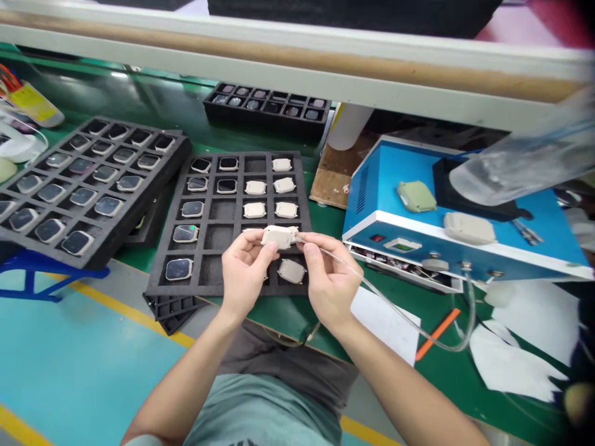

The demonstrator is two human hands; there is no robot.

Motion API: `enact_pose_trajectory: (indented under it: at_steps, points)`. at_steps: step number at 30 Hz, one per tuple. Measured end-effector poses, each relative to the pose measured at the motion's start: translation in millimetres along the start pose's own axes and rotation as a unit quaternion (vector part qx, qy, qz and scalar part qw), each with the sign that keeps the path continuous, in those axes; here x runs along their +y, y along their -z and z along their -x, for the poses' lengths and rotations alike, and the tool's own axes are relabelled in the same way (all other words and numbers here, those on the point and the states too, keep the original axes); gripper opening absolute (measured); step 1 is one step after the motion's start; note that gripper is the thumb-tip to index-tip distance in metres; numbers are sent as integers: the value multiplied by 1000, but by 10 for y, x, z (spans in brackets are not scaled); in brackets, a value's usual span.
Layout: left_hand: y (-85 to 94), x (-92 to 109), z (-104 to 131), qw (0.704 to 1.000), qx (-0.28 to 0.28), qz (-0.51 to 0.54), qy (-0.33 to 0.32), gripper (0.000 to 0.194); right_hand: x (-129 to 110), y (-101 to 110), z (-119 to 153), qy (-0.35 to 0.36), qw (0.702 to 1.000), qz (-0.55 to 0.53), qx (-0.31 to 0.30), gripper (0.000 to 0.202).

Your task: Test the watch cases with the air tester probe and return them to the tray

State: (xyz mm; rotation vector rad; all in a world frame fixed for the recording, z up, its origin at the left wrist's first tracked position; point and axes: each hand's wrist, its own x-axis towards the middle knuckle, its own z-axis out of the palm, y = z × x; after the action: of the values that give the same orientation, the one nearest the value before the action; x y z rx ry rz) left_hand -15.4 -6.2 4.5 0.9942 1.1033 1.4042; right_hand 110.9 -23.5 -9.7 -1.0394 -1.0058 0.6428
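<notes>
Works at a smooth, glossy green worktop (269, 313), with a boxy blue unit (385, 198), hard-surfaced and white-edged, off to the right. Faces a matte black foam tray (223, 236), cut into square cells. Has a clear tube (473, 310), flexible and shiny, looping from the unit's front to the right hand (330, 272), fingers pinched together on its end. Clamps the left hand (248, 266), thumb on top, onto a rounded-square case (277, 237), smooth and pale, above the tray's right-hand columns. Includes similar pale cases (254, 210) in those columns and dark, glassy watch faces (179, 269) in the leftmost. Points the tube's narrow tip (299, 239) at the case's short edge; cannot tell whether touching.
</notes>
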Motion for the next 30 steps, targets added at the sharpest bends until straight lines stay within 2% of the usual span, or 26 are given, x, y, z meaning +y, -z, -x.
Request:
enact_pose_trajectory:
  at_steps: [8,30]
  points:
    - [-6,13,24,996,-20,-75,-32,21,-5,49,22,85,994,18,-71,17]
    - [19,-20,63,993,-27,-107,-29,23,-36,44,30,63,995,33,-70,17]
